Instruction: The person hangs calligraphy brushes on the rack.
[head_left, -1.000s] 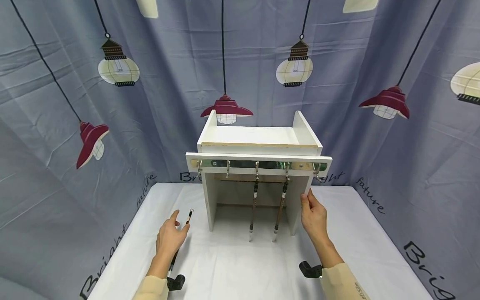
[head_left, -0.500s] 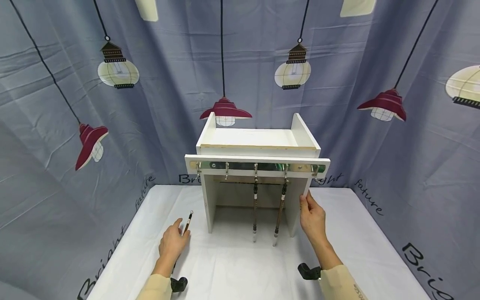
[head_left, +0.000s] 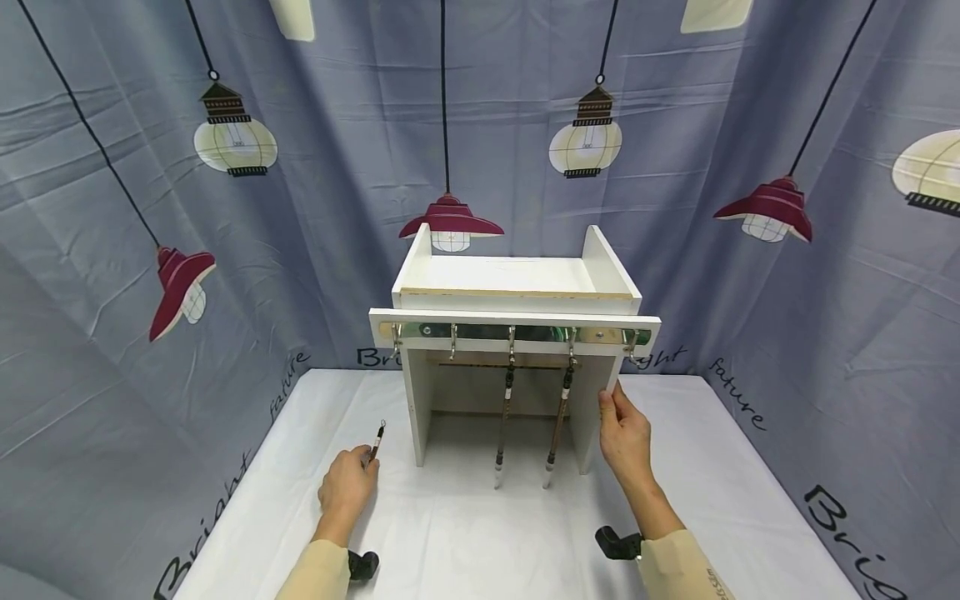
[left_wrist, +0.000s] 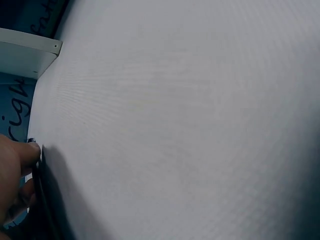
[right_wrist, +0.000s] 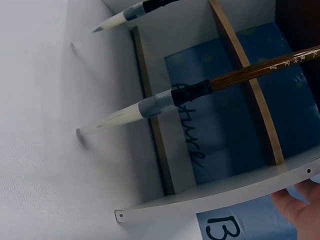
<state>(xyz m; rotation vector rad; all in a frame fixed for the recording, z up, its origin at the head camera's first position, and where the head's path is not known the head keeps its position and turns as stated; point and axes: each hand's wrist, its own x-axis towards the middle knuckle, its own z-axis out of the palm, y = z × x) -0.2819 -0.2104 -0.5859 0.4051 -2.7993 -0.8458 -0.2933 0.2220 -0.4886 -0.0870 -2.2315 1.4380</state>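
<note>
The left hand pinches a brush over the table, its looped end jutting forward from the grip, while to the right two more brushes hang from hooks on a white shelf whose far side wall the right hand grips.

Small curtained booth, lamp-printed drapes around a white-clothed table.

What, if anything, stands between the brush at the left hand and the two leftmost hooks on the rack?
Nothing visible: in the head view, no obstacle shows between the brush at the left hand and the two leftmost hooks. The hanging brushes are farther right, and the right hand holds the right side panel.
</note>
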